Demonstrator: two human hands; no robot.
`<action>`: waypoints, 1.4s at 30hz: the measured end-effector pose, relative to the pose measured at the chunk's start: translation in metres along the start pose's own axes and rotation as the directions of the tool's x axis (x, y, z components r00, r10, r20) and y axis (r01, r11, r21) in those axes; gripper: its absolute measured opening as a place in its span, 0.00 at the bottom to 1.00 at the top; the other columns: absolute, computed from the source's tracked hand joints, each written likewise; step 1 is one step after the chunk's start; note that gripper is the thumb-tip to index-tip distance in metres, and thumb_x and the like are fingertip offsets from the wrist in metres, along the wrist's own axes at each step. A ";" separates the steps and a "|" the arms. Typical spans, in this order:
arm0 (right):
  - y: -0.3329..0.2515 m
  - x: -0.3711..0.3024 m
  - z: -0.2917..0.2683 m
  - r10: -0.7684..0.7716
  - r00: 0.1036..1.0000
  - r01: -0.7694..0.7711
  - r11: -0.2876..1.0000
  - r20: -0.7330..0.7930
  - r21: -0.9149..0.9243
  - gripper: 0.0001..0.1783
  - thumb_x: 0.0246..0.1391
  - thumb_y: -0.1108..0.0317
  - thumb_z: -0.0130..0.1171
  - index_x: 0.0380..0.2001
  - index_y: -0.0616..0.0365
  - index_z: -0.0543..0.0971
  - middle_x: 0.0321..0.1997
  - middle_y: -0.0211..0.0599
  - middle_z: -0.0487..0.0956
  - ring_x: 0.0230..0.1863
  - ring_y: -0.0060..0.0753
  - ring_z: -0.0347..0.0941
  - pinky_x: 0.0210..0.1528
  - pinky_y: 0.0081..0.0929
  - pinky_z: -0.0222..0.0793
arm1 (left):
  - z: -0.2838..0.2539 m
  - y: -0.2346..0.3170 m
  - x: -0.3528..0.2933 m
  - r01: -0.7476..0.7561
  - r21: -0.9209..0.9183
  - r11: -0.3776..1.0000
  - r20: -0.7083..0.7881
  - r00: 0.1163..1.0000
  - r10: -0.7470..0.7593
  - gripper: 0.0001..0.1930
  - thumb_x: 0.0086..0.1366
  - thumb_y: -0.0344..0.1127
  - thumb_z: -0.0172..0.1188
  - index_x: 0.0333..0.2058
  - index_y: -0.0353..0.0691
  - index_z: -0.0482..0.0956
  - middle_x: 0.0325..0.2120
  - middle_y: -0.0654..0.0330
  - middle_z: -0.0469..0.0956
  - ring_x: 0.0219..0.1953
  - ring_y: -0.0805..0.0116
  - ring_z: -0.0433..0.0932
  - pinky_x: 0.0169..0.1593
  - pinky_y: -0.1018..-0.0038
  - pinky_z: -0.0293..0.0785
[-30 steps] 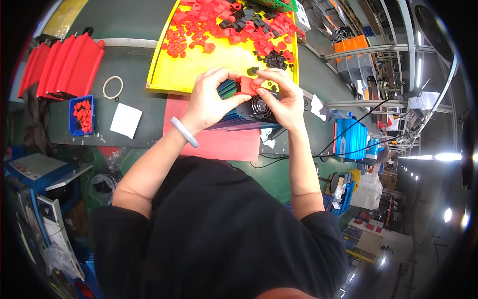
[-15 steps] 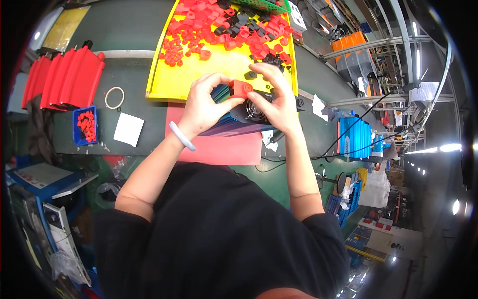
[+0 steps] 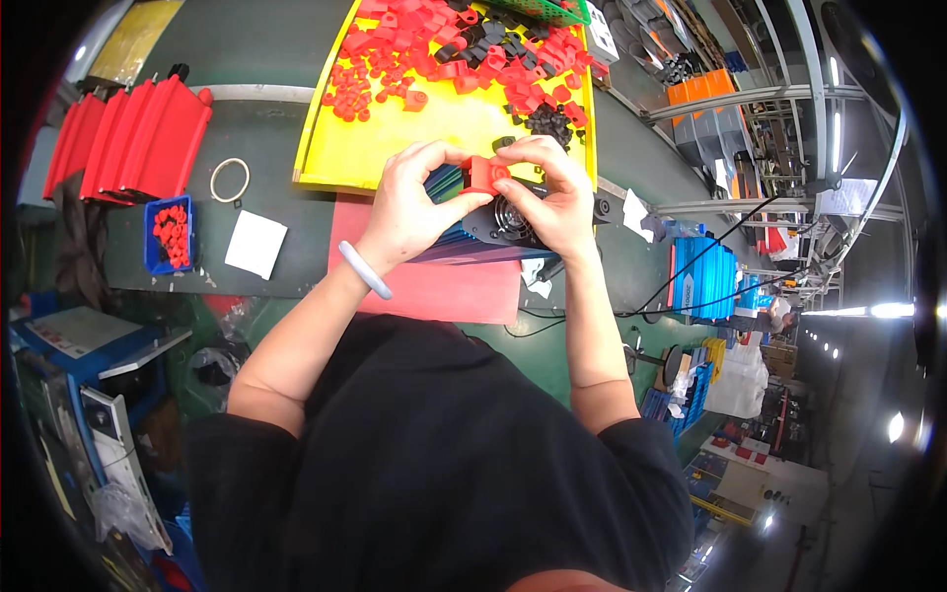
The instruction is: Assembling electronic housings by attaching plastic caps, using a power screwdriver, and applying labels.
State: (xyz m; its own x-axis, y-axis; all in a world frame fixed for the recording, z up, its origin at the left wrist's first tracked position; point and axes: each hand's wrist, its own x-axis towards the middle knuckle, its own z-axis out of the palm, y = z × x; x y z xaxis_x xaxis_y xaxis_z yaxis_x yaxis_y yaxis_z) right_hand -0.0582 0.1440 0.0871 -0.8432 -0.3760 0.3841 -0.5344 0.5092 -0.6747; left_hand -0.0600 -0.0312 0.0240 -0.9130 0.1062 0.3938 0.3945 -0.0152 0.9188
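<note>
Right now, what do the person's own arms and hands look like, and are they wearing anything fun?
The left hand and right hand have no gloves. A smooth, pale grey, ring-shaped wristband circles the left wrist; none shows on the right. Short, plain black fabric sleeves end near the elbows, leaving both forearms bare.

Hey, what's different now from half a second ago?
The right hand's pointing finger was raised away from the red block. Now it has come back in, so finger and thumb meet at the block's right end. The left hand kept hold of the block, and the yellow tray looks the same.
</note>
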 end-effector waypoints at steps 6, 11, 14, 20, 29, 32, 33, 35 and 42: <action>-0.014 -0.007 0.015 -0.034 0.985 -0.020 0.952 -0.169 -0.307 0.17 0.36 0.76 0.65 0.35 0.60 0.76 0.34 0.36 0.76 0.40 0.33 0.71 0.46 0.27 0.64 | 0.000 -0.003 0.001 0.008 0.004 1.000 -0.003 1.000 -0.008 0.17 0.42 0.34 0.71 0.30 0.35 0.75 0.29 0.57 0.77 0.35 0.61 0.76 0.41 0.70 0.69; -0.016 -0.005 -0.003 0.070 0.997 -0.075 0.991 -0.045 -0.113 0.28 0.41 0.76 0.63 0.50 0.60 0.70 0.38 0.35 0.77 0.47 0.30 0.70 0.57 0.29 0.58 | 0.000 -0.001 0.001 0.016 0.011 1.000 0.010 1.000 -0.016 0.18 0.42 0.35 0.71 0.31 0.35 0.75 0.29 0.56 0.77 0.35 0.61 0.76 0.41 0.70 0.70; -0.006 -0.009 -0.003 0.136 0.991 -0.136 0.990 0.012 0.024 0.24 0.42 0.77 0.62 0.46 0.63 0.72 0.40 0.35 0.76 0.47 0.28 0.70 0.55 0.27 0.59 | 0.001 -0.002 -0.002 0.006 0.037 0.999 0.008 1.000 -0.007 0.18 0.42 0.35 0.71 0.31 0.35 0.75 0.29 0.55 0.77 0.35 0.61 0.76 0.41 0.70 0.70; -0.004 -0.015 0.009 0.165 0.975 -0.161 0.986 -0.146 0.038 0.13 0.42 0.80 0.62 0.32 0.61 0.70 0.36 0.36 0.75 0.43 0.27 0.70 0.51 0.25 0.62 | 0.002 -0.001 -0.002 0.051 0.030 0.998 0.017 0.999 -0.052 0.19 0.43 0.36 0.71 0.32 0.34 0.75 0.30 0.55 0.77 0.36 0.62 0.76 0.42 0.70 0.70; -0.016 -0.017 0.023 0.197 0.928 -0.220 0.975 -0.317 -0.037 0.16 0.41 0.73 0.64 0.35 0.61 0.73 0.34 0.34 0.76 0.42 0.29 0.71 0.51 0.28 0.63 | 0.000 -0.006 0.002 0.045 0.003 0.999 0.037 0.998 -0.045 0.18 0.42 0.34 0.71 0.31 0.33 0.75 0.30 0.56 0.76 0.36 0.65 0.75 0.42 0.72 0.70; -0.018 -0.012 0.006 0.215 0.969 -0.214 0.977 -0.121 0.027 0.20 0.41 0.75 0.63 0.42 0.61 0.72 0.41 0.35 0.77 0.46 0.28 0.71 0.56 0.27 0.60 | 0.001 -0.008 0.000 0.045 -0.003 0.999 0.042 0.998 -0.045 0.18 0.43 0.34 0.71 0.31 0.34 0.75 0.30 0.56 0.76 0.35 0.66 0.75 0.43 0.72 0.70; -0.016 -0.011 0.000 0.221 0.975 -0.221 0.975 -0.023 0.002 0.21 0.41 0.75 0.62 0.42 0.61 0.72 0.43 0.35 0.76 0.47 0.27 0.71 0.56 0.27 0.60 | 0.001 -0.007 -0.001 0.046 -0.005 0.999 0.047 0.998 -0.045 0.18 0.43 0.34 0.71 0.31 0.34 0.75 0.30 0.57 0.75 0.35 0.66 0.75 0.43 0.72 0.70; -0.010 -0.010 -0.003 0.212 0.976 -0.214 0.977 -0.041 -0.028 0.19 0.41 0.77 0.63 0.40 0.62 0.73 0.42 0.35 0.76 0.46 0.27 0.72 0.54 0.26 0.62 | 0.002 -0.005 0.000 0.050 -0.008 0.999 0.055 0.997 -0.049 0.18 0.43 0.34 0.71 0.32 0.34 0.75 0.30 0.57 0.75 0.36 0.66 0.75 0.42 0.72 0.70; -0.013 -0.013 0.010 0.441 0.893 -0.376 0.843 -0.092 0.385 0.15 0.39 0.79 0.65 0.33 0.62 0.73 0.35 0.35 0.77 0.42 0.26 0.75 0.47 0.21 0.68 | 0.002 -0.011 -0.003 0.055 0.014 0.998 0.034 0.998 -0.055 0.19 0.43 0.34 0.71 0.32 0.33 0.75 0.30 0.56 0.75 0.36 0.66 0.75 0.43 0.72 0.70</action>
State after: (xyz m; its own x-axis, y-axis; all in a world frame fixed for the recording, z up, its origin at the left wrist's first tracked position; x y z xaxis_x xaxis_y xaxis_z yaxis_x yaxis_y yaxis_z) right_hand -0.0393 0.1343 0.0843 -0.9938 -0.0396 0.1038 -0.1107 0.2723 -0.9558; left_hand -0.0618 -0.0293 0.0124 -0.9294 0.1403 0.3413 0.3453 0.0043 0.9385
